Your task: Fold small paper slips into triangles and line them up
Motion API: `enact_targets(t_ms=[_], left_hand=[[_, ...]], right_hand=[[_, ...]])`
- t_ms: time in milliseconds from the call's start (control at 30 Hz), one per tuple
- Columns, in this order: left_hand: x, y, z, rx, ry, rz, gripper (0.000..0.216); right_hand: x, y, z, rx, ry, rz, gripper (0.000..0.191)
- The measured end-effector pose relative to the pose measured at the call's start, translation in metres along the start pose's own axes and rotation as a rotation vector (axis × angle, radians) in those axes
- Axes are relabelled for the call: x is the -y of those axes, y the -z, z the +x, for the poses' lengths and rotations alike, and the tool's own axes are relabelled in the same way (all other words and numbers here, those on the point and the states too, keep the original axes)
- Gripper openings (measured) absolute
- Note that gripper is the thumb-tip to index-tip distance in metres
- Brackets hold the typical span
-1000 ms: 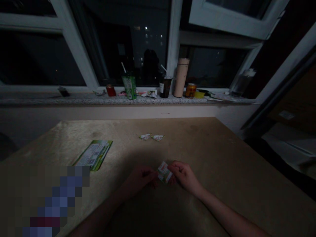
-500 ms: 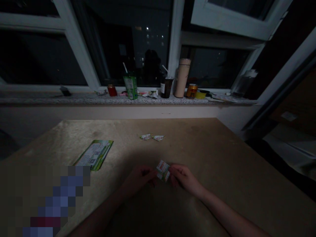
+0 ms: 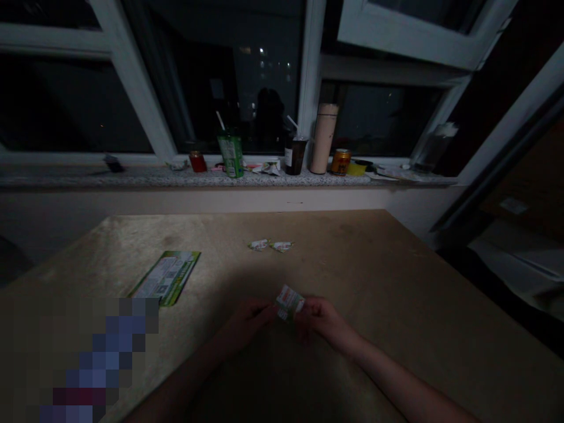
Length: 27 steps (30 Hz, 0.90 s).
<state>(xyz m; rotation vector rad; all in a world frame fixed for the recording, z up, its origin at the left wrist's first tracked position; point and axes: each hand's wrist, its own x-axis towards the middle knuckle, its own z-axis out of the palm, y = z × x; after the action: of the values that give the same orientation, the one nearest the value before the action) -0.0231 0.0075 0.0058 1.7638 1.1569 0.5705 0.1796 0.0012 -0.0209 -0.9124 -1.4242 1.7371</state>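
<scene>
Pinching the left edge of a small packet [image 3: 289, 298], the left hand [image 3: 252, 317] is nearly closed, thumb and forefinger together and the other fingers curled in shadow. The right hand [image 3: 324, 316] grips the packet's right side in the same way, its thumb lying along the lower edge; the lower fingers are too dark to make out. The packet, white and green with some red print, is held tilted between the hands above the near middle of the table [image 3: 365, 264]. To the left, a larger green and white pouch [image 3: 174, 276] lies flat, its near end running into a blurred patch. Farther off, near the middle, two small wrappers [image 3: 281, 246] lie side by side. Beyond the table's far edge, the stone windowsill [image 3: 154, 181] carries, from left to right, a red jar [image 3: 198, 163], a green cup [image 3: 231, 155] with a straw, a dark cup [image 3: 295, 157] with a straw, a tall pink flask [image 3: 324, 141], an orange can [image 3: 341, 162] and a clear bottle [image 3: 434, 150]. Behind them, the window [image 3: 268, 70] shows night and a few lights.
</scene>
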Motion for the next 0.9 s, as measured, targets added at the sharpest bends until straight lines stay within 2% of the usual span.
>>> enact_targets(t_ms=[133, 333, 500, 733, 867, 900], left_hand=[[0.002, -0.003, 0.000, 0.025, -0.032, 0.005, 0.046], [-0.001, -0.007, -0.002, 0.014, -0.090, 0.008, 0.037], [-0.004, -0.009, -0.001, 0.007, -0.118, 0.047, 0.037], [-0.001, -0.010, 0.000, -0.037, -0.128, 0.126, 0.036], [0.005, -0.008, 0.002, -0.019, -0.136, 0.191, 0.042], [0.006, -0.007, 0.003, -0.015, -0.143, 0.218, 0.043]], right_hand=[[0.004, -0.003, -0.001, 0.040, -0.052, -0.111, 0.048], [0.006, -0.008, -0.005, 0.054, 0.003, -0.172, 0.049], [0.008, -0.011, -0.008, 0.055, -0.007, -0.208, 0.048], [0.000, -0.010, -0.007, -0.043, -0.012, -0.340, 0.042], [0.003, 0.000, -0.005, -0.104, 0.073, -0.458, 0.023], [0.005, 0.003, -0.005, -0.144, 0.119, -0.486, 0.032]])
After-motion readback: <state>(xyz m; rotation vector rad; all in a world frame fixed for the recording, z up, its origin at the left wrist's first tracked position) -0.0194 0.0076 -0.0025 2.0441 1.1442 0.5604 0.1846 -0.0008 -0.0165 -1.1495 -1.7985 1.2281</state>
